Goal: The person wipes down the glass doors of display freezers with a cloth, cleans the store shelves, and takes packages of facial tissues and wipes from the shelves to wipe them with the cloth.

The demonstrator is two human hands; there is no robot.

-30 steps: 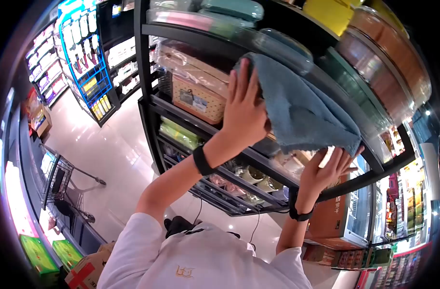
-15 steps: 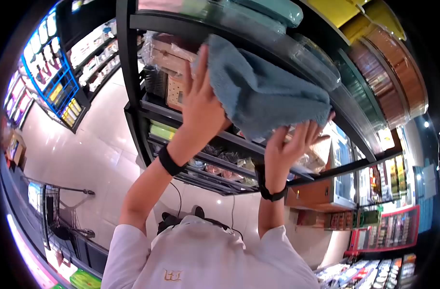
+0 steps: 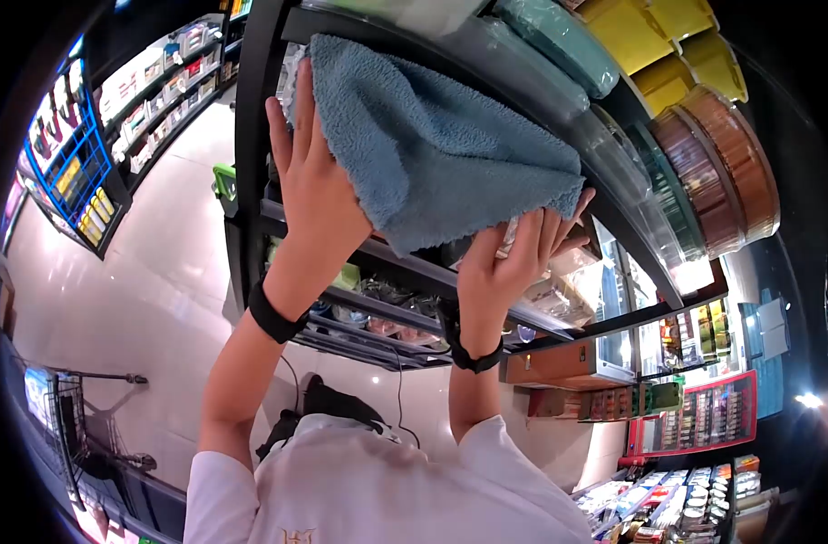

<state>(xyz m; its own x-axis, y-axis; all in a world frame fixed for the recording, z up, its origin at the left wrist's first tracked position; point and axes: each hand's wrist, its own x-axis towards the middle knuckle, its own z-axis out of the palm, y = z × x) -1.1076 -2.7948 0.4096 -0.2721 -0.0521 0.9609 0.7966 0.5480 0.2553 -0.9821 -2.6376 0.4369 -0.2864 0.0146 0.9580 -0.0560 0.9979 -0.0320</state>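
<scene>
A blue-grey fluffy cleaning cloth [image 3: 441, 150] is spread between my hands in front of the black shelf rack [image 3: 260, 118]. My left hand [image 3: 323, 190] grips its left side; some fingers stretch up along the edge and the others are hidden by the cloth. My right hand [image 3: 513, 258] holds the lower right corner, with the thumb near the lower edge and fingers bent at the corner. Behind the cloth, much of the shelf is covered from view. Wrapped teal containers [image 3: 559, 45] stand on the level above.
Round brown wrapped containers [image 3: 722, 172] and yellow bins [image 3: 649, 36] sit on the rack at the upper right. Lower shelves hold bagged goods. A blue wire display stand [image 3: 69, 172] is at the left, a black cart [image 3: 69, 417] at the lower left, and a red-framed display [image 3: 695, 417] at the right.
The cloth and both hands have shifted left in the view, and the cloth appears larger and more spread. My body and the shelf scene have shifted slightly too.
</scene>
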